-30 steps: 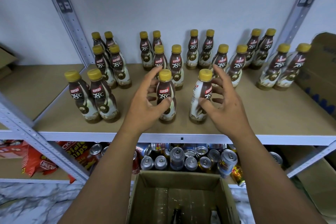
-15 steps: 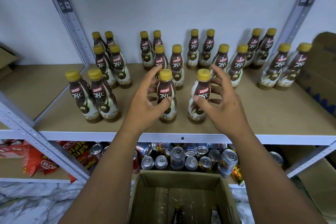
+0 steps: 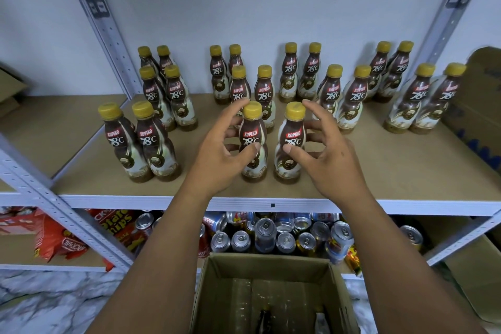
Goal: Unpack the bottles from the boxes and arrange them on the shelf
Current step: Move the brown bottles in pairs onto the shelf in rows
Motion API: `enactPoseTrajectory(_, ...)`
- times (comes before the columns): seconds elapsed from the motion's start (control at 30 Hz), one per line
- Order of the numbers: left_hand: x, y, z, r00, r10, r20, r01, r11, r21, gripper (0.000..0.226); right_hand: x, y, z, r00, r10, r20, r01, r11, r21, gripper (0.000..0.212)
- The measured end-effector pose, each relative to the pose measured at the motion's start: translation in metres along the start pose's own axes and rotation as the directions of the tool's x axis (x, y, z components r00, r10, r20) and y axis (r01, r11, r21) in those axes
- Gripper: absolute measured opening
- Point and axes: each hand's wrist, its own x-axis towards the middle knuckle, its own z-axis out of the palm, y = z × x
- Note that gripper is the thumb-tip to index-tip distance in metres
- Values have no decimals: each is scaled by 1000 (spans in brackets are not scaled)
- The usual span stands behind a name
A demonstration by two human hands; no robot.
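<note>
On the shelf (image 3: 379, 171), near its front edge above the open box (image 3: 271, 266), the left hand (image 3: 217, 160) and right hand (image 3: 333, 163) each curl loosely round one — left bottle (image 3: 250, 135), right bottle (image 3: 294, 134). Best to turn the labels forward, bases flat.

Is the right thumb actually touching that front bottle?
Touching. The head view shows the right hand pinching the front right bottle, thumb tip flat on its label.

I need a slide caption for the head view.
Left hand and right hand each hold a bottle upright on the shelf, above an open box.
</note>
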Motion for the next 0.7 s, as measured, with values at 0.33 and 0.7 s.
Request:
enactPoseTrajectory(0.33, 0, 3, 3, 1000, 26, 1, -26, 1000, 18, 76, 2, -1, 7, 999, -35, -12, 35, 998, -43, 79)
enactPoseTrajectory(0.7, 1, -2, 0, 999, 33, -6, -33, 999, 10, 76, 8, 6, 14, 999, -47, 4, 47, 999, -20, 79)
